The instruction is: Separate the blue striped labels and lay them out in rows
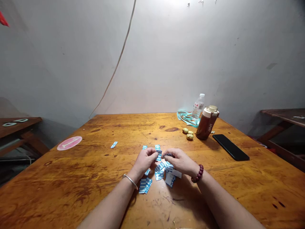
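My left hand (145, 160) pinches a small blue-and-white striped card (159, 155) between thumb and fingers. Close beside it, my right hand (177, 159) has its thumb and fingertips together on another small card, mostly hidden by the fingers. Beneath and between the hands lies a loose pile of such cards (159, 167), some with plain white backs (169, 178) up. A small overlapping stack (145, 185) rests by my left wrist. Two more cards show just beyond my left hand, and a single card (114, 145) lies apart to the left.
On the wooden table (133, 127), a brown sports bottle (206, 124), a clear water bottle (198, 107), a teal strap (184, 117) and several small yellowish egg-shaped things (190, 136) stand or lie at the back right. A black phone (230, 147) is right; a pink oval sticker (69, 143) is left.
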